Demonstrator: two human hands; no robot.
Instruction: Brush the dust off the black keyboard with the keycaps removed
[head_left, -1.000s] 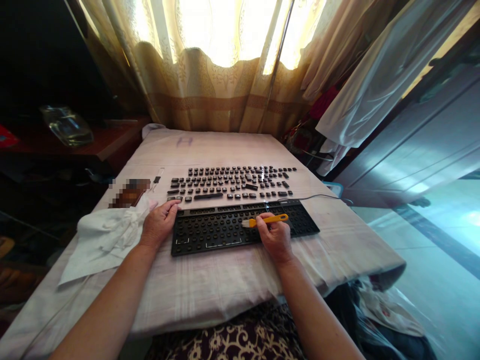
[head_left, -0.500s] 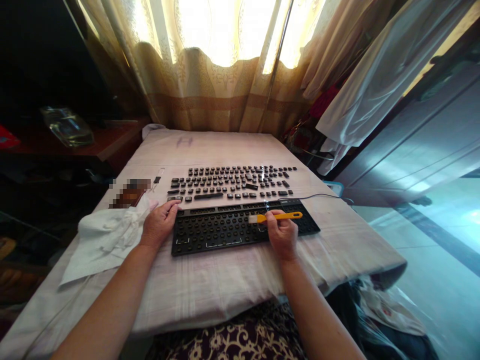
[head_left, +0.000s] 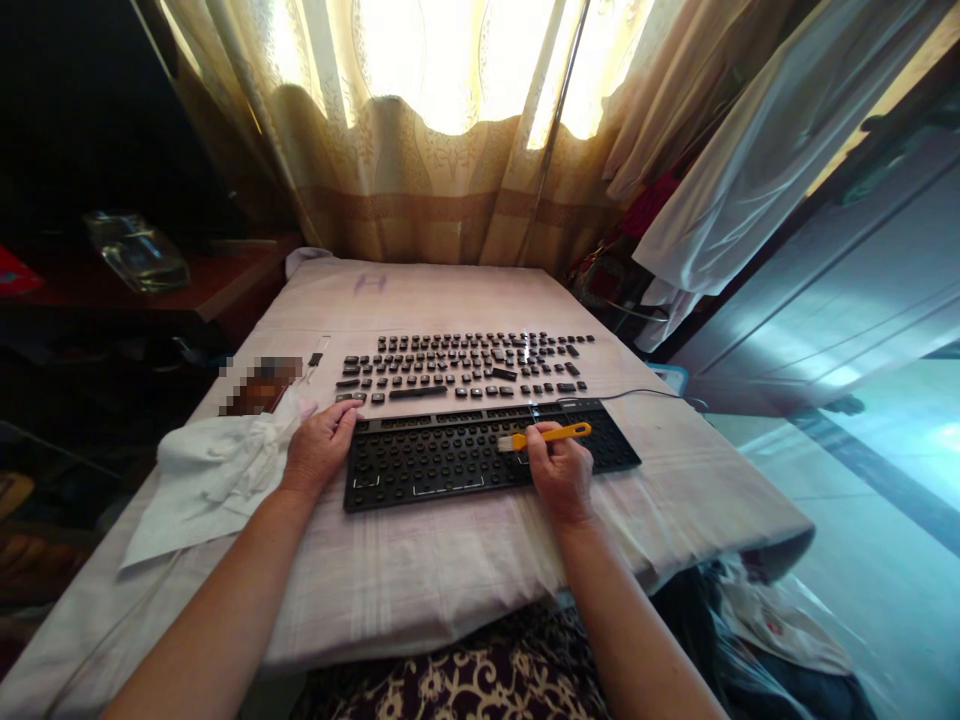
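Note:
A black keyboard (head_left: 435, 455) with its keycaps off lies flat on the cloth-covered table in front of me. My left hand (head_left: 319, 445) is closed at its upper left corner, fingers gripping the edge. In my right hand (head_left: 559, 475) is a small brush with a yellow-orange handle (head_left: 566, 433), pinched near its middle. The pale bristles point left and rest over the bare key posts right of centre. Behind the keyboard, loose black keycaps (head_left: 465, 363) are laid out in rows, with the long space bar (head_left: 418, 392) in the nearest row.
White crumpled tissue (head_left: 199, 470) lies left of my left hand. Beyond it are a partly blurred brown object (head_left: 262, 390) and a small dark item with a wire loop (head_left: 316, 358). A cable (head_left: 645, 390) runs right from the keyboard. Curtains (head_left: 420, 180) hang behind the table (head_left: 450, 295).
My right hand has shifted the brush slightly; its handle end is a little further left and the bristles a touch lower. My left hand and the keyboard have stayed in place.

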